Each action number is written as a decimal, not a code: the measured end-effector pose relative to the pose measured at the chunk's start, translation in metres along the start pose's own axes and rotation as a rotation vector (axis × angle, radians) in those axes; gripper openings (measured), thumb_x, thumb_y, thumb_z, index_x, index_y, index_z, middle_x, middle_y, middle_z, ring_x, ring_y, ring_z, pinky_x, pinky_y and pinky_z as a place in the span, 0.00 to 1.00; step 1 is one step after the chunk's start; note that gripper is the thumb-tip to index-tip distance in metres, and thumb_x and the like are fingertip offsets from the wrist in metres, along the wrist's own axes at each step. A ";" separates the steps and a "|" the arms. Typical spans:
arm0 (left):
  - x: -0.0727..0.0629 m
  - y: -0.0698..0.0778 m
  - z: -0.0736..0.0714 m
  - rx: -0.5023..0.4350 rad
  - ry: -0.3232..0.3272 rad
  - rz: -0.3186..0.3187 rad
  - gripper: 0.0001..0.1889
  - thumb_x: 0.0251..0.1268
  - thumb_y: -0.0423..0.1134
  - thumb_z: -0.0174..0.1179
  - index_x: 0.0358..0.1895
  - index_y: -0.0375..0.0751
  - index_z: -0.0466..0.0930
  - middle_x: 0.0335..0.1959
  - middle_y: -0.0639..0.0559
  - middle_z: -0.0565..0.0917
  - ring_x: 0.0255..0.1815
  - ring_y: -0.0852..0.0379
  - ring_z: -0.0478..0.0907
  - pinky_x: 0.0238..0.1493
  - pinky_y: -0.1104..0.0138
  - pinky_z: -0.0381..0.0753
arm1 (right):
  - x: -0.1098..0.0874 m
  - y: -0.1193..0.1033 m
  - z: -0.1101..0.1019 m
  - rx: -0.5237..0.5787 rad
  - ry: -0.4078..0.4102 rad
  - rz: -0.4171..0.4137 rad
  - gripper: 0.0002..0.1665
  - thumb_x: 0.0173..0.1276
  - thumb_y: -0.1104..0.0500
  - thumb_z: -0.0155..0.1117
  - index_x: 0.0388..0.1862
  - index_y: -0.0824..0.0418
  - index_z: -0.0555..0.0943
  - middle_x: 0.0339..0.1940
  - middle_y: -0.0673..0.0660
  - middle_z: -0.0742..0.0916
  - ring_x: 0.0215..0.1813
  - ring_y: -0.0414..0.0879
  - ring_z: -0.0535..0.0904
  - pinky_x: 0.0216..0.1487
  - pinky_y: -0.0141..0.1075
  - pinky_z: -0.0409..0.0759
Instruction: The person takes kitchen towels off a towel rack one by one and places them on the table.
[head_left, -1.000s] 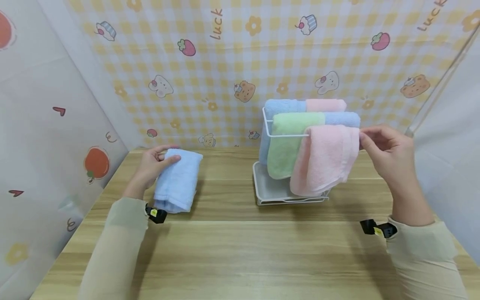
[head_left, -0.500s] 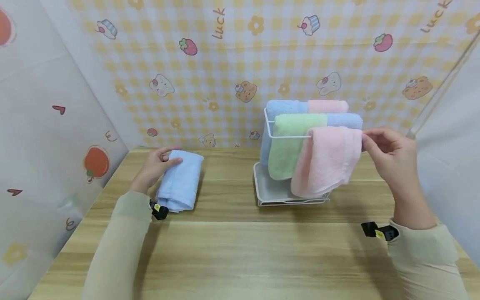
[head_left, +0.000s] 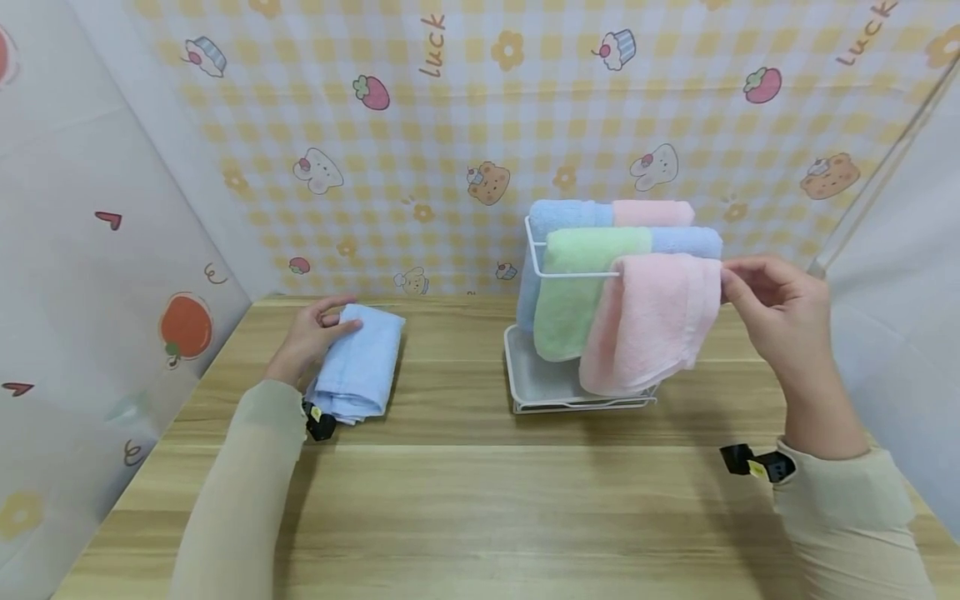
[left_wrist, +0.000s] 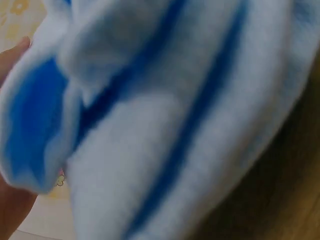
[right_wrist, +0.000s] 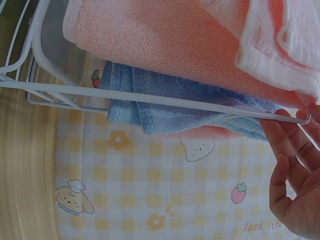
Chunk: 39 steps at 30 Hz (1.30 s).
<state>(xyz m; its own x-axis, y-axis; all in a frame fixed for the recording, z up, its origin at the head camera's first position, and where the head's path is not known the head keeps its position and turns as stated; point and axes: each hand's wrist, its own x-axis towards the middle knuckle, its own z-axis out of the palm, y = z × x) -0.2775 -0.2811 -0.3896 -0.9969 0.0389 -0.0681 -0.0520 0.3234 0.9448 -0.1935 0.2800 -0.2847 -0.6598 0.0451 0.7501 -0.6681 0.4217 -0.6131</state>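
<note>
At eight o'clock on the worktop (head_left: 487, 517), the left hand (head_left: 309, 335) pinches the blue towel (head_left: 365, 362); at three, the right hand (head_left: 783, 307) pinches the end of the rack (head_left: 534, 379). The step looks like grasping the towel while steadying the rack; lifting would call for pinched folds.

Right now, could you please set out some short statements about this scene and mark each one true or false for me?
1. The left hand holds the folded blue towel. True.
2. Green is the colour of the frontmost hanging towel. False: the frontmost is the pink towel; the green towel hangs behind it.
3. The right hand is at an edge of the pink towel. True.
4. Everything behind the towels is plain blue. False: there is a yellow-and-white checked backdrop.
5. The grey tray sits below the green towel. True.
</note>
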 end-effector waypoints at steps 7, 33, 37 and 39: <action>-0.005 -0.009 -0.003 0.057 0.023 -0.061 0.30 0.69 0.39 0.63 0.72 0.40 0.67 0.33 0.71 0.84 0.36 0.71 0.80 0.37 0.74 0.81 | 0.000 -0.002 0.001 -0.007 0.007 -0.004 0.09 0.66 0.73 0.64 0.37 0.83 0.80 0.30 0.37 0.87 0.30 0.30 0.82 0.36 0.18 0.80; -0.018 -0.009 -0.020 0.201 0.119 -0.024 0.25 0.74 0.41 0.57 0.69 0.36 0.69 0.49 0.59 0.88 0.40 0.82 0.76 0.48 0.80 0.73 | 0.000 -0.001 0.001 0.015 0.015 0.018 0.12 0.66 0.68 0.67 0.38 0.81 0.81 0.31 0.38 0.89 0.30 0.29 0.83 0.37 0.18 0.80; -0.022 0.001 -0.018 0.173 0.169 0.024 0.25 0.75 0.43 0.56 0.70 0.37 0.69 0.33 0.79 0.82 0.39 0.80 0.78 0.46 0.75 0.75 | 0.000 -0.001 0.002 0.072 0.030 0.032 0.09 0.65 0.69 0.68 0.36 0.78 0.83 0.30 0.40 0.89 0.29 0.30 0.84 0.37 0.18 0.80; -0.024 0.006 -0.015 0.149 0.187 0.054 0.26 0.75 0.45 0.56 0.70 0.37 0.68 0.31 0.82 0.81 0.38 0.80 0.79 0.44 0.75 0.77 | 0.000 -0.001 0.002 0.094 0.036 0.037 0.07 0.64 0.69 0.68 0.36 0.77 0.84 0.30 0.40 0.89 0.29 0.31 0.84 0.36 0.18 0.81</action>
<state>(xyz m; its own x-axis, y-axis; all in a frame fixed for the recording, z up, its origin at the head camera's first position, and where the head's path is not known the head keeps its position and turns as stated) -0.2550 -0.2944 -0.3771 -0.9923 -0.1109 0.0546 -0.0029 0.4624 0.8867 -0.1936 0.2775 -0.2844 -0.6727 0.0925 0.7341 -0.6740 0.3329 -0.6595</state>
